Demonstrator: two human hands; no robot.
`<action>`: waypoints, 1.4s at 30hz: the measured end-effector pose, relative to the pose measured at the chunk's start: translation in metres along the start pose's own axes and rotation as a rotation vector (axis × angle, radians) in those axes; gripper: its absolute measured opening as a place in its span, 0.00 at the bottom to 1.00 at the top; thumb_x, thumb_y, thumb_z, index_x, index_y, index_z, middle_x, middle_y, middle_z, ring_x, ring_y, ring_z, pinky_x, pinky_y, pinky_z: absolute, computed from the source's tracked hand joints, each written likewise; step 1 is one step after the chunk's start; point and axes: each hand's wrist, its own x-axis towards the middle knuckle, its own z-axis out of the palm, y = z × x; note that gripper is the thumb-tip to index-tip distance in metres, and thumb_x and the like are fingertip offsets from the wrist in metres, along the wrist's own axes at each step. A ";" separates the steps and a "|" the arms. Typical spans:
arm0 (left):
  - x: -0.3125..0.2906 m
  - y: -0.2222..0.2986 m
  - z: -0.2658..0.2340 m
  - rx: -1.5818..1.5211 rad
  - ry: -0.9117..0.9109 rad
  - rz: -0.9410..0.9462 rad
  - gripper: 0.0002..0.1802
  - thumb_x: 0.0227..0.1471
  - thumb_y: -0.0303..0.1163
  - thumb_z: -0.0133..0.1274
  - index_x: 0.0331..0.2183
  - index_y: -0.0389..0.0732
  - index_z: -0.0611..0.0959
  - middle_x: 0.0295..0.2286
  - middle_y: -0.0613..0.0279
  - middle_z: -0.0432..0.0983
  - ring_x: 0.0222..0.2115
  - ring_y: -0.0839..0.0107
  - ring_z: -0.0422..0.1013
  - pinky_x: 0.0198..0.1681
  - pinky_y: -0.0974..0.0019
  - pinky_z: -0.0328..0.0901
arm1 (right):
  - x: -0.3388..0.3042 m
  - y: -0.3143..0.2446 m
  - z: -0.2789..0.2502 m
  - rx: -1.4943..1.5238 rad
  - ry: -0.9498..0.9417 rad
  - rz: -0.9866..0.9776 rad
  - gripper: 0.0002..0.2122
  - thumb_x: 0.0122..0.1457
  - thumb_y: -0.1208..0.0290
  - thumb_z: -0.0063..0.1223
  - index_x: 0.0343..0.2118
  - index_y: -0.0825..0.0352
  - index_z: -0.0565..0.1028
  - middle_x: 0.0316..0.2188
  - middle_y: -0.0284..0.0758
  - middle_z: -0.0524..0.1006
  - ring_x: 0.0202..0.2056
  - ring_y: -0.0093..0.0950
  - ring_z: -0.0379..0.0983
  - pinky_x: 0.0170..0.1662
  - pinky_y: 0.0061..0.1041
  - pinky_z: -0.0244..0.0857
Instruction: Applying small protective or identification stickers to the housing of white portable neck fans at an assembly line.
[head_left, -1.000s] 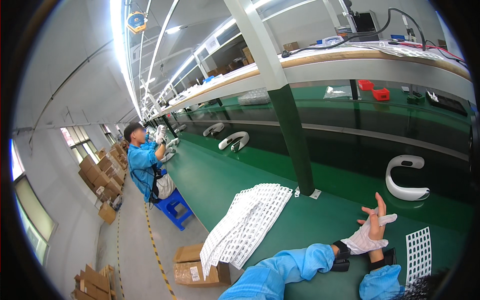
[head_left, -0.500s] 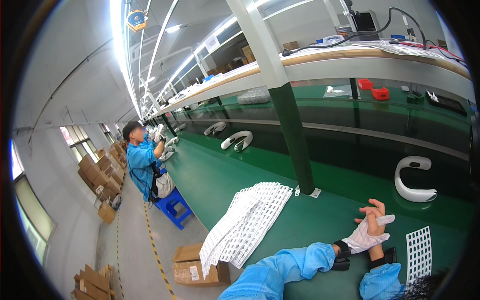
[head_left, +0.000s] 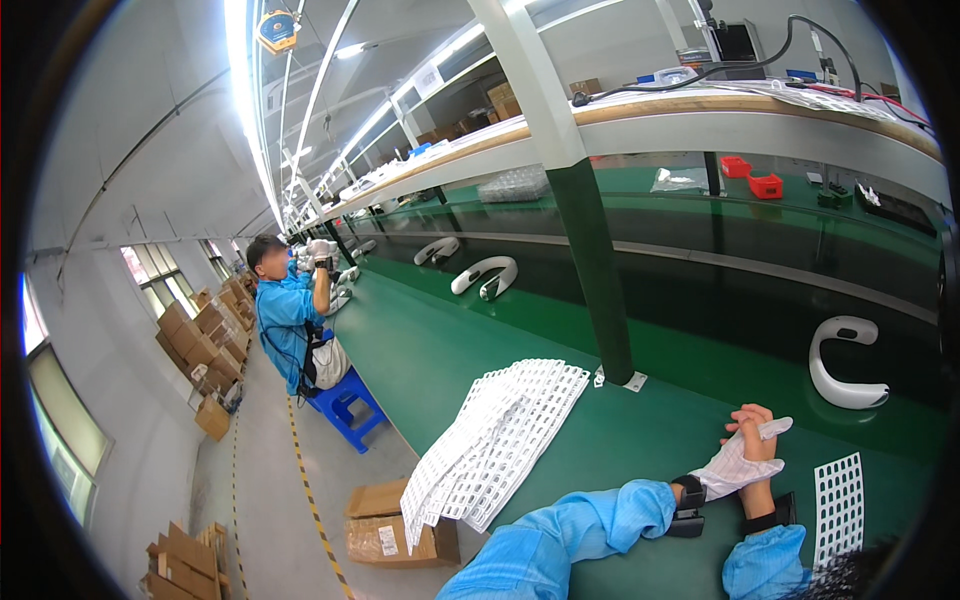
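Over the right part of the green bench my two hands are pressed together, fingers overlapping. My left hand (head_left: 728, 470) wears a white glove and lies across the right one, closed around it; a pale glove finger sticks out to the right. My right hand (head_left: 762, 450) looks bare, with its bent fingers against the left hand; part of it is hidden behind the glove. Both wrists carry black bands, below blue sleeves. Beside the right wrist lies a white sheet of dark oval stickers (head_left: 838, 505). A white C-shaped device (head_left: 835, 385) sits beyond my hands.
A fanned stack of similar sheets (head_left: 500, 430) overhangs the bench edge, above a cardboard box (head_left: 405, 535). A green-and-white post (head_left: 590, 260) rises from the bench to a shelf (head_left: 700, 125). More white curved devices (head_left: 488, 275) lie farther off. A co-worker (head_left: 290, 320) sits on a blue stool (head_left: 345, 410).
My hands have drawn tighter together, and the spread fingers have folded in. The view has shifted slightly. The co-worker's hands have risen a little.
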 end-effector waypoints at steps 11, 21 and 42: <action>0.025 -0.250 0.058 2.089 0.320 0.258 0.24 0.64 0.39 0.39 0.57 0.39 0.66 0.40 0.62 0.70 0.41 0.72 0.68 0.45 0.69 0.64 | -0.018 -0.040 0.015 -0.396 0.088 -0.426 0.27 0.62 0.67 0.49 0.62 0.69 0.58 0.59 0.42 0.61 0.63 0.35 0.53 0.61 0.35 0.54; 0.020 -0.238 0.100 1.750 0.362 -0.088 0.34 0.63 0.55 0.36 0.58 0.38 0.68 0.28 0.55 0.71 0.28 0.65 0.67 0.30 0.63 0.66 | -0.029 -0.040 0.012 0.076 -0.541 0.349 0.27 0.66 0.56 0.47 0.58 0.71 0.57 0.53 0.46 0.68 0.51 0.40 0.72 0.46 0.45 0.75; 0.020 -0.233 0.104 1.862 0.320 -0.263 0.33 0.63 0.52 0.37 0.54 0.32 0.71 0.23 0.61 0.70 0.23 0.71 0.67 0.30 0.64 0.67 | -0.030 -0.035 0.020 -0.097 -0.385 0.259 0.18 0.61 0.65 0.56 0.48 0.75 0.72 0.43 0.41 0.77 0.39 0.30 0.76 0.42 0.28 0.74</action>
